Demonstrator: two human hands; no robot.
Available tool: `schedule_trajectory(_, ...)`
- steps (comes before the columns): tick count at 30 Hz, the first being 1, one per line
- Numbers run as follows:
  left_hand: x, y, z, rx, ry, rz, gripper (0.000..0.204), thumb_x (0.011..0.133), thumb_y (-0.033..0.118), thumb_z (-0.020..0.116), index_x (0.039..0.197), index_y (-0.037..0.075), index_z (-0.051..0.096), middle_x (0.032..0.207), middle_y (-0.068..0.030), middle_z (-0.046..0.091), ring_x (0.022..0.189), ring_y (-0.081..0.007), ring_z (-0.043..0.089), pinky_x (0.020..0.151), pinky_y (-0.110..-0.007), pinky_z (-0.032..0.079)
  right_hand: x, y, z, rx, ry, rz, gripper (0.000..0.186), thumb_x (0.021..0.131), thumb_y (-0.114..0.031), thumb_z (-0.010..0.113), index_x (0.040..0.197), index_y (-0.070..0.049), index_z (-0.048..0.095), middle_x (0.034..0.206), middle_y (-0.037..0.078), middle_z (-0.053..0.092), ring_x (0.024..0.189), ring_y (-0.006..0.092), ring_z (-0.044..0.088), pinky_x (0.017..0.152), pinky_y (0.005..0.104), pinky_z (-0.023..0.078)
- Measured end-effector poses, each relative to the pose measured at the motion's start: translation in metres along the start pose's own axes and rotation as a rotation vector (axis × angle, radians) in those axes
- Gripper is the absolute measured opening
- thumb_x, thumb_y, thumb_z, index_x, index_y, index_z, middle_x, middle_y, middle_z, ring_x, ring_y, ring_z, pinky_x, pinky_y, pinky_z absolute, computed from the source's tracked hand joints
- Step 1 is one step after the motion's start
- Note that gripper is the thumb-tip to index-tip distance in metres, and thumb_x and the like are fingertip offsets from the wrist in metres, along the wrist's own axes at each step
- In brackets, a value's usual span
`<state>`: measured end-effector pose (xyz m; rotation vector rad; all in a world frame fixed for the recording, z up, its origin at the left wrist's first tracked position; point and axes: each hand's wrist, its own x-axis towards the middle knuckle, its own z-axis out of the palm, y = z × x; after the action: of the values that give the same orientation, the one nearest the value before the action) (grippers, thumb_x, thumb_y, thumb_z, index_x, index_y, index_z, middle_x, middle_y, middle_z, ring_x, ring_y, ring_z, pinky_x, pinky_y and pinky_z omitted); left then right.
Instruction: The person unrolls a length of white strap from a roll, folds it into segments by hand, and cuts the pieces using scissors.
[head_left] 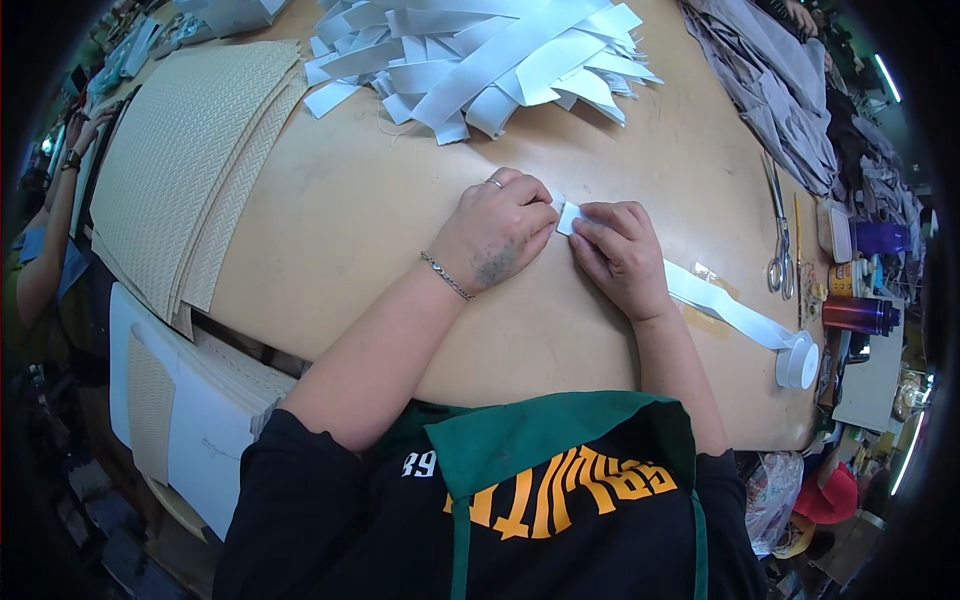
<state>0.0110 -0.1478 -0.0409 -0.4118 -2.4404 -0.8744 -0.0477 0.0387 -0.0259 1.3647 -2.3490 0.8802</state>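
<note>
Over the middle of the table my two hands almost meet at a small end of white strip [568, 217]. My right hand [622, 250] pinches this end between thumb and fingers. With fingers curled, my left hand [500, 230] closes on the strip's left side, mostly hiding its own grip. A white band [725, 303] runs from behind my right wrist to a white roll [797, 362] on the right. Whether it joins the piece in my fingers cannot be seen.
A heap of cut white strips [480, 65] lies at the far side. Textured cream sheets [190, 150] are stacked at left. Scissors [779, 235], a purple bottle [858, 316] and grey cloth [775, 80] line the right edge. Another person's arm [62, 200] shows far left.
</note>
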Motion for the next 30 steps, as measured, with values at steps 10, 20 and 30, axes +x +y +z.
schedule_trajectory(10,0.0005,0.0026,-0.0017,-0.015,-0.027,-0.019,0.011,0.068,0.007,0.07,0.078,0.008,0.066,0.088,-0.0031,0.06,0.087,-0.0229,0.057,0.074,-0.034,0.049,-0.0028,0.0028,-0.0011,0.025,0.007,-0.008,0.017,0.066,-0.001,0.071,0.082,-0.004,0.065,0.094,0.008,0.062,0.082,0.0267,0.056,0.071,0.035,0.049)
schedule_trajectory(20,-0.0009,0.002,-0.0014,-0.004,-0.03,-0.019,0.014,0.067,0.006,0.069,0.081,0.009,0.067,0.089,-0.0033,0.06,0.087,-0.0232,0.057,0.074,-0.034,0.049,-0.0012,-0.0007,-0.0012,-0.017,-0.051,0.012,0.02,0.068,-0.002,0.07,0.087,-0.007,0.067,0.097,0.006,0.061,0.086,0.0263,0.055,0.073,0.0346,0.048)
schedule_trajectory(30,0.0004,0.003,-0.002,0.004,-0.042,-0.027,0.014,0.067,0.006,0.069,0.081,0.009,0.068,0.088,-0.0033,0.06,0.086,-0.023,0.057,0.072,-0.034,0.049,0.0012,-0.0048,-0.0057,-0.023,-0.108,0.046,0.021,0.071,-0.002,0.068,0.091,-0.007,0.067,0.099,0.006,0.058,0.086,0.0256,0.053,0.074,0.0341,0.049)
